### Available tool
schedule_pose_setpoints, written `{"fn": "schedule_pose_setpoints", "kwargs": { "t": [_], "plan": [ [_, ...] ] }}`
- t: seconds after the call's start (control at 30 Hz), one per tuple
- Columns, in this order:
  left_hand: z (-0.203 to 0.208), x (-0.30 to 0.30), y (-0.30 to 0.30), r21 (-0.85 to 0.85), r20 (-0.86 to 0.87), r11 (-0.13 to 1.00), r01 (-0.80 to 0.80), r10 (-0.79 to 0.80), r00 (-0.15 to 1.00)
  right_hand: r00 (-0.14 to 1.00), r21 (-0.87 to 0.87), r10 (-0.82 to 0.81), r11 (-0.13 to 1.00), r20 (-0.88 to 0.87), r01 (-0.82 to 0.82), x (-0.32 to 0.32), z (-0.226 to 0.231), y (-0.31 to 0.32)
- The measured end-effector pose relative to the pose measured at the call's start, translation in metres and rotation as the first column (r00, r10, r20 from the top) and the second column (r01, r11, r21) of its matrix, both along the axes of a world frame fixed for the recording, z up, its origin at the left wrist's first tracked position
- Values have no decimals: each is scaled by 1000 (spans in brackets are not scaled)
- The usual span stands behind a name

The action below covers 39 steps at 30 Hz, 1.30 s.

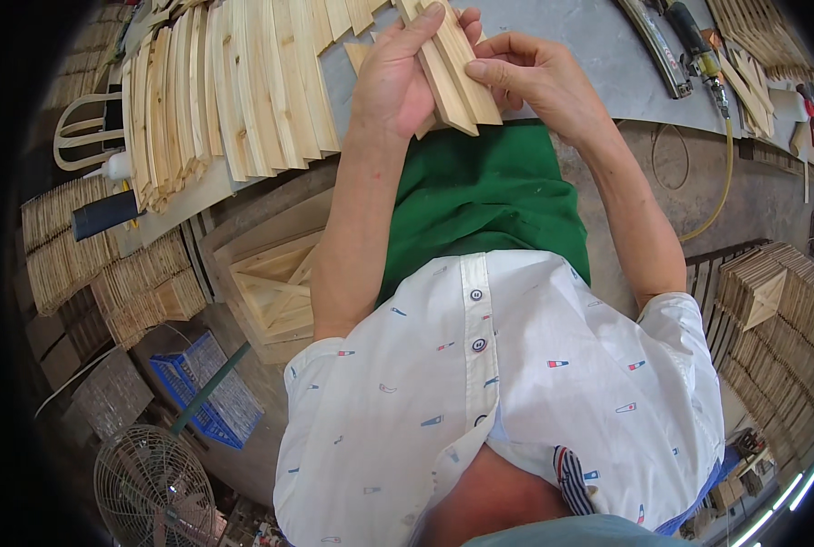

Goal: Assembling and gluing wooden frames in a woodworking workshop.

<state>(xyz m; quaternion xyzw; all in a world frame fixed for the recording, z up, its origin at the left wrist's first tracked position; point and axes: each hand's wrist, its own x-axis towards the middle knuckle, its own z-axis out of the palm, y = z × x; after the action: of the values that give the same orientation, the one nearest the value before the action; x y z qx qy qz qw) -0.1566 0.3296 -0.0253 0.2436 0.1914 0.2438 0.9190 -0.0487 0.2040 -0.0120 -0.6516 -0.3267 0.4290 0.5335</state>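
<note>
A white patterned shirt [389, 392] is filling the space nearest the camera, with a green apron [489, 201] showing beyond it. Past the apron, the pale wooden strips [473, 102] are being held at the near edge of the grey table [589, 55], lying lengthwise against one another, their slanted ends pointing back toward the body. The left hand [396, 82] is closing partway around them, its thumb lying along the upper face and its fingertips showing past the far side. The right hand [533, 75] is half curled, its thumb pressing on the right-hand strip near the middle and its fingers bending below; how firmly it is gripping, I cannot tell. More strips [261, 87] are lying in close rows on the table to the left, and a power tool [694, 41] is resting to the right.

The held strips are looking light and stiff, probably dry and not slippery. Their thin, sharp tips are likely the weakest parts, chipping or splintering if knocked, so the long edges around the middle are offering the safest hold.
</note>
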Motion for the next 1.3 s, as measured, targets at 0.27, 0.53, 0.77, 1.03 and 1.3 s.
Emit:
{"fn": "schedule_pose_setpoints", "kwargs": {
  "t": [0.27,0.53,0.77,1.03,1.3],
  "plan": [
    [-14,-3,2,21,37,999,37,-38,999,992,31,38,999,-119,-34,8,-8,-2],
    [-10,-5,0,62,89,996,57,-62,994,989,26,-12,1000,-147,16,11,-14,-3],
    [-6,-8,5,32,7,999,-27,27,1000,967,52,-110,991,-229,125,21,-14,-6],
    [-1,11,37,225,-175,974,-5,45,984,931,90,-157,976,-329,197,49,-29,-15],
    [18,89,117,286,-210,958,-38,101,972,842,150,-194,940,-504,307,65,-37,-1]
  ]
}}
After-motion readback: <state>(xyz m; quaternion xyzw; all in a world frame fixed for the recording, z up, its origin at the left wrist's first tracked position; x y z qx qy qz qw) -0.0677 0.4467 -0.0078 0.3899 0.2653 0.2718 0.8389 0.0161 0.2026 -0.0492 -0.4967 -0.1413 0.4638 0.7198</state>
